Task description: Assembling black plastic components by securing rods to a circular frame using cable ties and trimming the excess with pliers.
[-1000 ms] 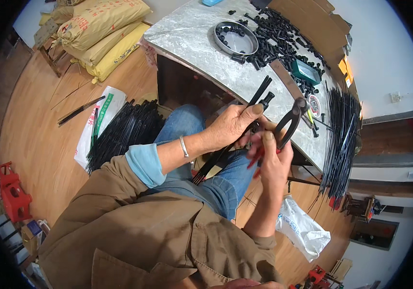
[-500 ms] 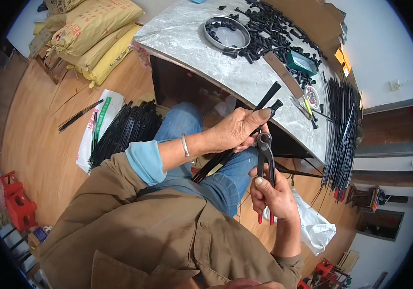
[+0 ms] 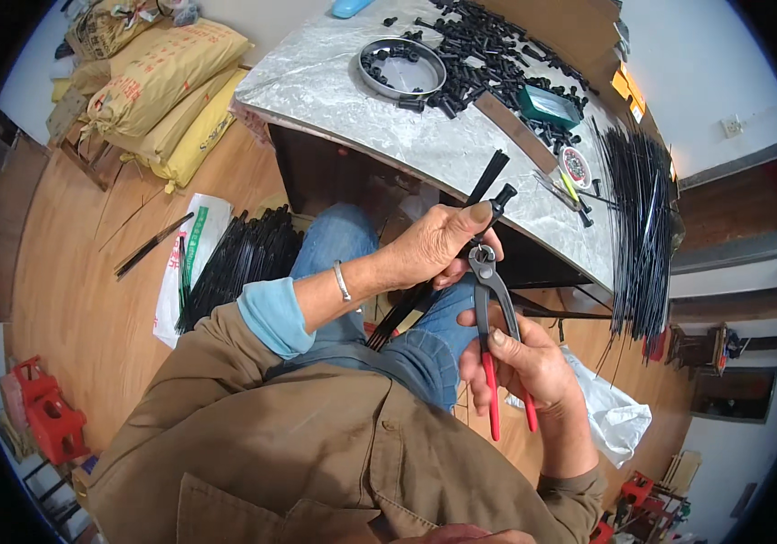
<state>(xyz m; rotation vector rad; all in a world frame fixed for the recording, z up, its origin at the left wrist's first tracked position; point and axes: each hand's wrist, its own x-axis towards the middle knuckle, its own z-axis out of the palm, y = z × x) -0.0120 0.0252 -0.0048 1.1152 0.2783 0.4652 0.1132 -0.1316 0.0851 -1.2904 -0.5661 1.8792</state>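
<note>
Wrapped round a bundle of thin black rods (image 3: 488,176), my left hand (image 3: 443,243) also pinches a black flanged tubular piece (image 3: 503,198) under its thumb. The rods run down past my thigh. In my right hand (image 3: 531,361) is a pair of end-cutting pincers (image 3: 494,288) with red-covered handles, and the handles stand apart. The pincers' head meets the left fingertips just below the tubular piece; what lies between the jaws is too small to make out.
The marbled table (image 3: 334,100) carries a heap of black tubular pieces (image 3: 488,54), a round metal tray (image 3: 372,83), a green box (image 3: 552,109) and a long rod bundle (image 3: 638,227). More rods (image 3: 241,263) lie at floor level left of my knee. Sacks (image 3: 161,82) are stacked far left.
The pincers' handles have spread wider and my right hand's fingers have loosened round them. The jaws have stayed at the left fingertips. My view has shifted slightly.
</note>
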